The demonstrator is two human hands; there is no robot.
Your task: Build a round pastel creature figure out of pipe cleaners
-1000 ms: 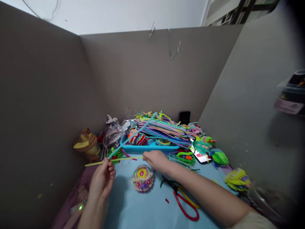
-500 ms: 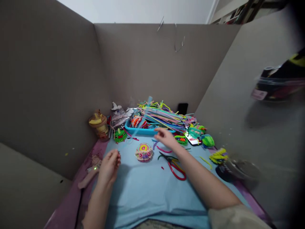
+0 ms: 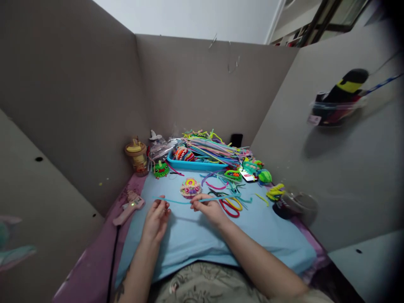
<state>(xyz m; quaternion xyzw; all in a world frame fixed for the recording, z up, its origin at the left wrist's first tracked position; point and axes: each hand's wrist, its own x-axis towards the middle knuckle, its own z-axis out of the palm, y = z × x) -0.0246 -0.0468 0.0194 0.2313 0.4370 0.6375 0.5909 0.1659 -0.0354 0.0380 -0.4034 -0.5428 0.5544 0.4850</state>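
A light blue pipe cleaner (image 3: 178, 202) stretches sideways between my two hands above the cloth. My left hand (image 3: 157, 216) pinches it near its left end. Farther along, my right hand (image 3: 208, 208) grips it between thumb and fingers, and the rest runs out to the right. Just behind my hands sits a round, multicoloured pipe-cleaner piece (image 3: 190, 188) with a yellow and pink top. Red-and-yellow-handled pliers or cutters (image 3: 229, 206) lie to the right of my right hand, beside loose pipe-cleaner pieces (image 3: 216, 183).
A blue tray (image 3: 197, 166) heaped with pipe cleaners (image 3: 214, 149) stands at the back. Left are a green pipe-cleaner figure (image 3: 160, 169), a lidded cup (image 3: 137, 158) and a pink glue gun (image 3: 129, 209). Right are a lit phone (image 3: 249, 175) and a dark container (image 3: 285, 206). Grey panels enclose the table.
My hands have come together, the right one moving down and toward me. The blue pipe cleaner now spans both hands. The camera view has shifted.
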